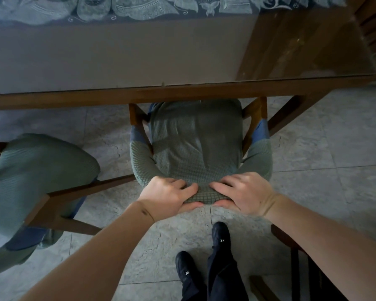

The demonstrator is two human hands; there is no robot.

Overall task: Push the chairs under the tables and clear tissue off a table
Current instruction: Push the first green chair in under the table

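Head view: left hand (168, 195) & right hand (243, 193) are both gripping the backrest top of centre chair (195, 144), its seat front lying under the table (139, 96) edge, so approx. part-pushed. Second chair (37, 170), at left, is standing out. No tissue visible. Covers: green waffle-knit; frames: wood.

Ahead of the fingers (189, 187) runs a long wooden table with a glass top (182, 92), a patterned blue-grey cloth (117, 9) on its far side. Below them, pale marbled floor tiles (313, 159) carry green-covered wooden chairs (195, 137) and black shoes (220, 234)
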